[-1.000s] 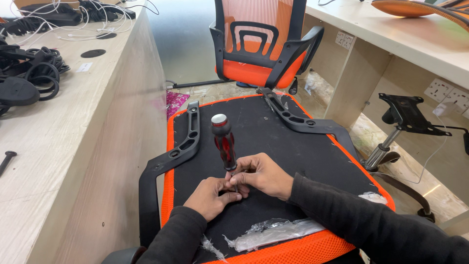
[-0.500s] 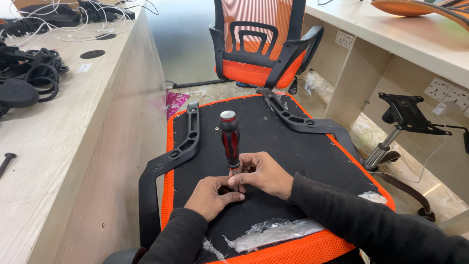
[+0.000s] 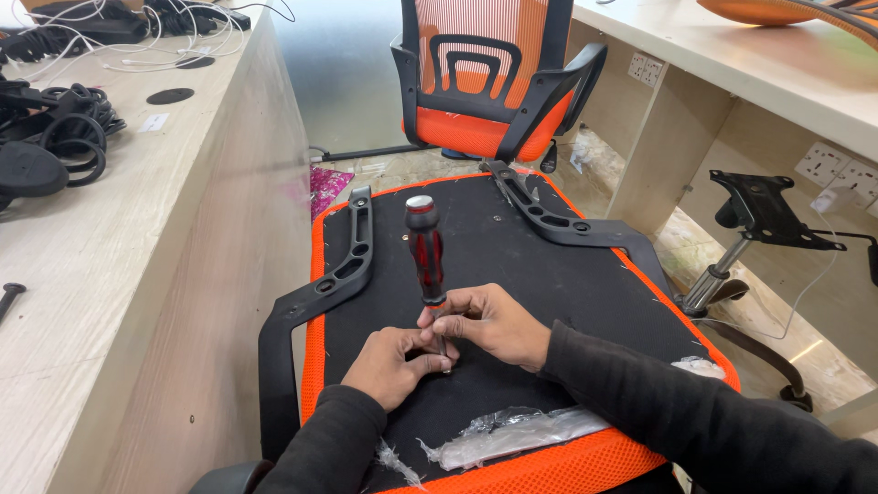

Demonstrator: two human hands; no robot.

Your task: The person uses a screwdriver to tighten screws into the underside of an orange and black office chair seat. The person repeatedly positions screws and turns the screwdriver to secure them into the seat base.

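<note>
**Mia:** Where is the screwdriver?

**Ben:** It stands almost straight up in the middle of the upturned chair seat. Its long side runs up and down. The top leans a little to the left and away from the person. The tip points down at the black seat bottom.

**Mia:** Who holds it?

**Ben:** Both hands are at the low end. The right hand pinches the thin metal part just under the handle. The left hand is curled up tight beside the tip, with its thumb and finger pressed there. It may hold a small screw, but I cannot see one.

**Mia:** Which hand is nearer to the handle?

**Ben:** The right one. The handle sticks up just above its fingers. No hand is on the fat part of the handle.

**Mia:** What does the screwdriver look like?

**Ben:** The handle is dark red and black, with a shiny grey cap on top.

**Mia:** What else is around?

**Ben:** Two black armrests: the left armrest and the right armrest lie on the seat edges. Crinkly clear plastic lies near the person. An orange chair stands behind.
</note>
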